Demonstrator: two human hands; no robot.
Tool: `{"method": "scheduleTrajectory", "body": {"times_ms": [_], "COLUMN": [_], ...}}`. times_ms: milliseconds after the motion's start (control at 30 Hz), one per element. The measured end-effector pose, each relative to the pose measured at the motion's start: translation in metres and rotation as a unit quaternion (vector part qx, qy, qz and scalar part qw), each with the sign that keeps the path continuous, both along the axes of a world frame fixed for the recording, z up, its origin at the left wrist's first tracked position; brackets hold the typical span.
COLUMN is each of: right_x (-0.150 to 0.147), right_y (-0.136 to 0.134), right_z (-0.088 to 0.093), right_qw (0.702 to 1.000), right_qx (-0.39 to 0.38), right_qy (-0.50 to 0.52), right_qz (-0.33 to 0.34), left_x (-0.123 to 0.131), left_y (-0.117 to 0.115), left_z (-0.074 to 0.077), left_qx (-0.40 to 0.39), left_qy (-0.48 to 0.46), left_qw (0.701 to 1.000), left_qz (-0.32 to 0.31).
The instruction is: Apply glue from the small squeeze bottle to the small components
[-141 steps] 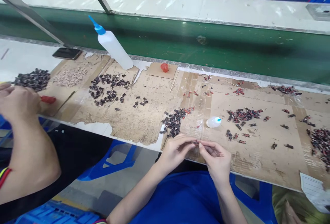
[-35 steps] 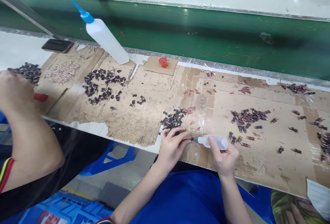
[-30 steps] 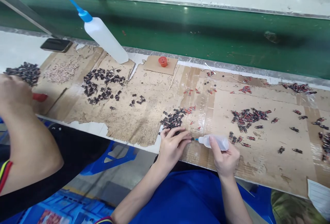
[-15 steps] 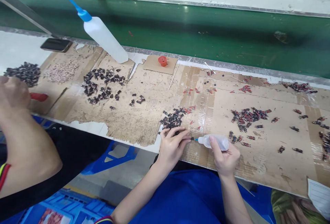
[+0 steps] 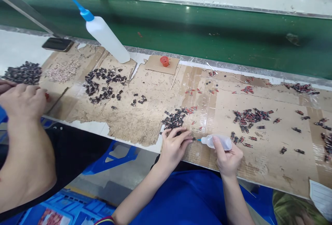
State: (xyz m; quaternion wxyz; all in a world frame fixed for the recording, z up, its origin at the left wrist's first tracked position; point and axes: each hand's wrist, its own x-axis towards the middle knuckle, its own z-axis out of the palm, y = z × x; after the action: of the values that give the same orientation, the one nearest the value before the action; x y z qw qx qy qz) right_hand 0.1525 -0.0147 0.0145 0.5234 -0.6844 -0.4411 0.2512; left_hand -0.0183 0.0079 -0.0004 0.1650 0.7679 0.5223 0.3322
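Note:
My right hand [image 5: 230, 158] is wrapped round a small clear squeeze bottle [image 5: 217, 142] lying nearly level. Its thin blue tip points left, close to a small black part [image 5: 193, 138]. That part is pinched at the fingertips of my left hand [image 5: 173, 146]; its detail is too small to make out. Just beyond the left hand lies a pile of black parts [image 5: 173, 118], with several red-and-black pieces at its right edge. To the right, a cluster of similar red-and-black parts [image 5: 251, 115] rests on the cardboard [image 5: 220, 114].
A co-worker's hand [image 5: 24, 102] is at the far left, near a dark pile [image 5: 23, 74] and small pinkish pieces [image 5: 63, 71]. A large white bottle [image 5: 107, 40] with a blue nozzle, a phone [image 5: 57, 44] and a red cup [image 5: 164, 61] stand along the green belt [image 5: 181, 28].
My right hand and the squeeze bottle have shifted slightly right, widening the gap from the tip to the black part. My left hand stays put. The co-worker's hand has moved right.

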Motion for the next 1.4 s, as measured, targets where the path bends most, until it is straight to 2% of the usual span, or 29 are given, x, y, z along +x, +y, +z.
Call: {"method": "scheduleTrajectory", "body": {"times_ms": [133, 300, 367, 433, 567, 767, 900, 1000, 1067, 1133, 1233, 1300, 1400], "right_x": [0.002, 0.007, 0.011, 0.013, 0.013, 0.008, 0.005, -0.004, -0.013, -0.022, -0.030, -0.031, -0.031], "right_y": [-0.002, 0.000, 0.002, 0.005, 0.015, 0.022, 0.006, -0.015, -0.026, -0.030, -0.024, -0.018, -0.014], "right_z": [-0.007, -0.012, -0.010, -0.006, 0.000, -0.005, -0.005, -0.004, -0.002, 0.001, 0.007, 0.009, 0.010], "right_qw": [0.998, 0.976, 0.970, 0.972, 0.980, 0.992, 0.989, 0.971, 0.982, 0.989, 0.954, 0.935, 0.927], "right_qx": [-0.003, 0.065, 0.074, 0.074, 0.086, 0.057, 0.137, 0.218, 0.185, 0.074, -0.032, -0.057, -0.077], "right_qy": [0.053, 0.177, 0.192, 0.188, 0.174, 0.106, 0.017, -0.036, 0.011, 0.126, 0.294, 0.344, 0.361], "right_qz": [-0.018, -0.113, -0.129, -0.117, -0.052, -0.028, -0.062, -0.087, -0.048, 0.011, 0.058, 0.061, 0.063], "left_x": [0.000, -0.002, -0.003, -0.001, 0.011, 0.034, 0.035, 0.029, 0.024, 0.018, 0.010, 0.006, 0.002], "left_y": [0.000, 0.000, 0.003, 0.008, 0.020, 0.034, 0.034, 0.032, 0.029, 0.026, 0.018, 0.012, 0.005], "left_z": [0.000, 0.003, 0.008, 0.013, 0.020, 0.021, 0.021, 0.025, 0.029, 0.032, 0.033, 0.031, 0.026], "left_qx": [-0.003, -0.019, -0.027, -0.028, -0.024, -0.035, -0.049, -0.064, -0.078, -0.077, -0.039, -0.019, -0.020], "left_qy": [-0.001, -0.010, -0.005, 0.001, 0.023, 0.080, 0.121, 0.087, 0.013, -0.088, -0.191, -0.198, -0.166], "left_qw": [1.000, 1.000, 0.999, 0.999, 0.999, 0.994, 0.988, 0.989, 0.990, 0.983, 0.968, 0.967, 0.976], "left_qz": [-0.003, -0.012, -0.017, -0.022, -0.030, -0.069, -0.083, -0.098, -0.115, -0.139, -0.160, -0.158, -0.143]}}
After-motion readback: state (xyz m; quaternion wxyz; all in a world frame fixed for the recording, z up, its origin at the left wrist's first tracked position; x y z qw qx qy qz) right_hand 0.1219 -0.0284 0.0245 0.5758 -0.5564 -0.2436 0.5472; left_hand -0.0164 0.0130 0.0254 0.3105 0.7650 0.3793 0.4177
